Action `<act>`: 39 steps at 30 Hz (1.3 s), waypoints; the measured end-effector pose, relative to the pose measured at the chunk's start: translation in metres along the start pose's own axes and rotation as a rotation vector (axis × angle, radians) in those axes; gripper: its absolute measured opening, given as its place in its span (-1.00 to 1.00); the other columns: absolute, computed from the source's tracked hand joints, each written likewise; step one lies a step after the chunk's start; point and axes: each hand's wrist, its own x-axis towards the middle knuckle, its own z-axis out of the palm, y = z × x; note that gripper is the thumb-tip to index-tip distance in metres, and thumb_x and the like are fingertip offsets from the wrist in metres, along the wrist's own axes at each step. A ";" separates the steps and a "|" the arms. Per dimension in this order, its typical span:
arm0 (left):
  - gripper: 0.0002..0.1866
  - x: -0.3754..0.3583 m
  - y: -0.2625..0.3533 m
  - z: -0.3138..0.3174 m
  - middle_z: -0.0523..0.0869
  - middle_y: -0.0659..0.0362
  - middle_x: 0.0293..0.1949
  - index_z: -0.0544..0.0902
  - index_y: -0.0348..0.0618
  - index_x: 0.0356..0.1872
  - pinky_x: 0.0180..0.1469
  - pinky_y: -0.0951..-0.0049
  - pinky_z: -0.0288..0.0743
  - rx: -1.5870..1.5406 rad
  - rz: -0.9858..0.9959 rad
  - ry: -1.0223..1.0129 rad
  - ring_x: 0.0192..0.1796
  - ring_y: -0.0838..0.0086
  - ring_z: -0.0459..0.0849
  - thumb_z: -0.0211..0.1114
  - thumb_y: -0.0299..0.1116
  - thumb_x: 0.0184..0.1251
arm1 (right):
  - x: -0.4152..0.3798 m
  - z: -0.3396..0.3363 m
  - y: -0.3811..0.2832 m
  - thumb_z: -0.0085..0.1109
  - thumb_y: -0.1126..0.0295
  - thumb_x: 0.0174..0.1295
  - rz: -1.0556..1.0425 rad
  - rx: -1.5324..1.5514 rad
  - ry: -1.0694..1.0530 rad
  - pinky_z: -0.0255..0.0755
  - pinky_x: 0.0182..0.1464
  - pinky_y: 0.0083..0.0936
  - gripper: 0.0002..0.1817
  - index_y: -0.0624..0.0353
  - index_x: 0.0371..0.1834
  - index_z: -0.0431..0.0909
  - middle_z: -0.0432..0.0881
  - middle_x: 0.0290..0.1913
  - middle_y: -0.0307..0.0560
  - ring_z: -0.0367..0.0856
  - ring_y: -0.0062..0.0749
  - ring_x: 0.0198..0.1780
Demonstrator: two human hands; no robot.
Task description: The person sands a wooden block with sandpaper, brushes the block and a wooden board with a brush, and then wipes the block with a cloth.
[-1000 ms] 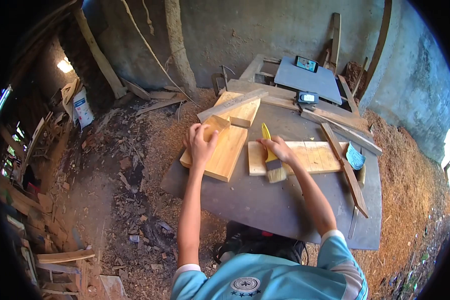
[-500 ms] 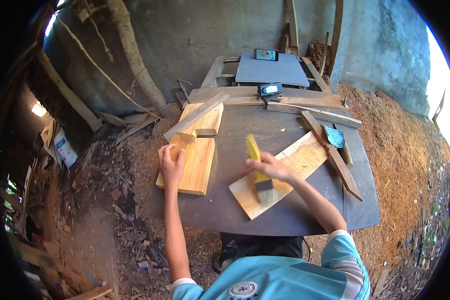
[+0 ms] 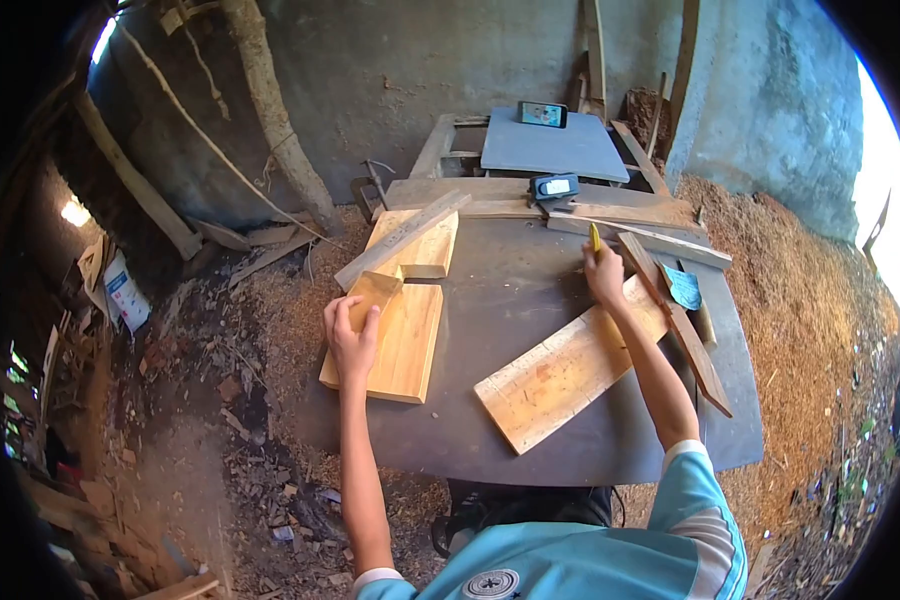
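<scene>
Head view, now: the fingers [image 3: 342,314] of my left hand [image 3: 353,348] are spreading apart, bent against a small amber-brown wooden block [image 3: 377,288], the thumb standing away from them; I cannot tell how firmly they are pressing. The fingers of my right hand [image 3: 606,276] are closing together around a yellow-handled brush [image 3: 595,239], its tip projecting past the hand and its bristle end being hidden from me.

The block is lying over a thick, honey-coloured wooden board [image 3: 407,345] at the left of a dark grey tabletop [image 3: 470,350]. Beyond it, a weathered grey wooden strip [image 3: 400,243] is slanting across a second honey-coloured board piece [image 3: 432,247]. At the right, a pale, speckled rectangular plank [image 3: 560,375] is resting diagonally, its far end meeting a narrow brown wooden strip [image 3: 692,348]; a blue-green, curved sheet [image 3: 682,288] is lying just beside that strip. The brush is hovering near the plank's far end. Toward the wall, I am seeing a small black device with a lit screen [image 3: 555,187] and a phone [image 3: 543,115] propped on a flat grey panel [image 3: 553,150].
</scene>
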 end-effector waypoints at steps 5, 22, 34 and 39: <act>-0.70 -0.001 0.006 -0.002 0.47 0.08 -0.03 0.55 -0.14 -0.17 0.16 0.21 0.25 0.024 0.023 0.001 0.09 0.19 0.42 0.32 -0.26 0.10 | -0.010 0.016 -0.052 0.09 0.29 0.30 -0.170 0.348 -0.575 0.45 -0.16 -0.54 -0.74 0.28 -0.16 0.57 0.64 -0.32 -0.17 0.55 -0.55 -0.27; -0.57 -0.002 0.009 0.000 0.46 0.10 -0.02 0.52 -0.05 -0.13 0.13 0.14 0.24 0.144 0.016 0.013 0.05 0.13 0.40 0.37 -0.18 -0.07 | 0.092 0.097 -0.069 0.12 0.46 0.21 -0.425 0.223 -0.693 0.48 -0.14 -0.49 -0.80 0.21 -0.12 0.59 0.69 -0.24 -0.09 0.63 -0.48 -0.22; -0.57 -0.003 0.014 -0.001 0.45 0.07 -0.01 0.52 -0.07 -0.12 0.11 0.12 0.27 0.135 0.012 0.015 0.05 0.11 0.40 0.36 -0.20 -0.06 | 0.120 0.141 -0.109 0.22 0.52 -0.14 -0.379 -0.008 -0.852 0.44 -0.31 -0.60 -0.92 0.17 -0.51 0.59 0.63 -0.48 -0.20 0.56 -0.53 -0.40; -0.58 -0.003 0.015 0.000 0.45 0.06 0.00 0.52 -0.08 -0.13 0.10 0.12 0.28 0.145 0.034 0.033 0.04 0.09 0.39 0.35 -0.20 -0.05 | 0.080 0.195 -0.047 0.00 0.62 -0.14 -0.706 0.287 -0.511 0.43 -0.21 -0.50 -0.87 0.17 -0.57 0.54 0.64 -0.45 -0.14 0.62 -0.27 -0.34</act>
